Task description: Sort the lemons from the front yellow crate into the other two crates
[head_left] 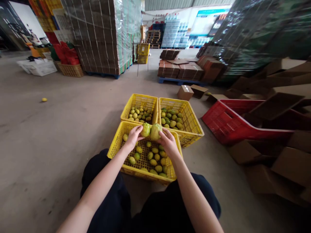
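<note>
My left hand (134, 137) grips a yellow-green lemon (145, 129) with its fingertips. Close beside it, a paler, bumpy lemon (155, 132) is held in my right hand (168, 142). Both fruits are raised over the far side of the near yellow crate (145, 176), between my knees. Loose lemons (155, 156) in yellow and green lie on this crate's slotted floor, mostly to the right. Two more yellow crates stand just beyond: the far left crate (139, 96) holds smaller yellowish fruit, and the far right crate (191, 124) holds greener ones.
To the right, a red crate (218, 126) holds cardboard, with open boxes (257, 178) heaped around it. Flattened cartons (179, 69) sit on a blue pallet ahead. A wrapped pallet stack (97, 35) rises at the left. One stray lemon (44, 99) rests on the concrete floor.
</note>
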Tool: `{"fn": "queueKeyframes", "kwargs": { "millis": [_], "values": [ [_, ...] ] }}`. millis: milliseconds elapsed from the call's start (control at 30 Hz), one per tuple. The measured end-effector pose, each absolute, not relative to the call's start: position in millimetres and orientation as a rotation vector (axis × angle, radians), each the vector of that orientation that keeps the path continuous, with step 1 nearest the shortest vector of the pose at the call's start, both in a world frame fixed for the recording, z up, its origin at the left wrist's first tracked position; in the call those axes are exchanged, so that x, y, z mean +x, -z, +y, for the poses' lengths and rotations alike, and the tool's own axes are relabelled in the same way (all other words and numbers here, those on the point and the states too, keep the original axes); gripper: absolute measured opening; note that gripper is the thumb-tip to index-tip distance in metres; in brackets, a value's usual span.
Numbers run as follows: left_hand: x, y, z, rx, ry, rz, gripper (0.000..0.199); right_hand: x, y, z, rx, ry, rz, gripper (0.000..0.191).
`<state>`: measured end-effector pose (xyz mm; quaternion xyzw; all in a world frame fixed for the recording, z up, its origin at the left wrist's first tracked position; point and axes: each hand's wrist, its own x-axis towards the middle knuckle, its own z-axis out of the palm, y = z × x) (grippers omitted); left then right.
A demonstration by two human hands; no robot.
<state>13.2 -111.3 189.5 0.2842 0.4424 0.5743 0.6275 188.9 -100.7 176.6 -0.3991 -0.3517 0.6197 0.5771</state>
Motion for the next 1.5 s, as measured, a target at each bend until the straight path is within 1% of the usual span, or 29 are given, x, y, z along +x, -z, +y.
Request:
{"fn": "queueKeyframes", "kwargs": {
  "millis": [267, 433, 567, 633, 733, 867, 1033, 1200, 1333, 1500],
  "values": [
    [16.5, -192.0, -118.2, 0.767, -1.223, 1.045, 0.039, 179.2, -173.6, -103.6, -0.994, -1.385, -0.996, 0.054],
    [19.3, -193.5, -120.6, 0.837, -1.132, 1.092, 0.043, 174.8, -166.1, -104.7, -1.009, -1.447, -1.074, 0.051],
    [19.9, -187.8, -118.8, 0.832, -1.164, 1.057, 0.047, 169.9, -159.7, -106.9, -1.026, -1.485, -1.013, 0.059],
    [21.1, -184.3, -116.7, 0.762, -1.217, 1.048, 0.048, 167.3, -158.6, -108.8, -1.026, -1.497, -0.982, 0.059],
    [24.3, -183.1, -112.9, 0.587, -1.274, 1.002, 0.043, 162.9, -159.0, -112.1, -1.036, -1.535, -0.908, 0.053],
    [27.6, -190.8, -109.0, 0.324, -1.310, 0.855, 0.026, 156.6, -160.0, -113.4, -1.053, -1.523, -0.761, 0.046],
    [26.4, -202.1, -109.5, 0.130, -1.246, 0.815, 0.015, 151.4, -157.2, -107.9, -1.009, -1.524, -0.657, 0.042],
    [28.1, -207.2, -109.0, 0.041, -1.196, 0.851, 0.007, 156.1, -151.6, -97.4, -0.978, -1.559, -0.608, 0.034],
    [28.4, -211.5, -108.5, -0.060, -1.240, 0.764, 0.010, 166.1, -151.8, -90.1, -0.979, -1.532, -0.541, 0.028],
    [26.6, -210.8, -109.2, -0.101, -1.183, 0.745, 0.031, 173.5, -156.5, -89.1, -0.996, -1.502, -0.400, 0.020]
  ]
}}
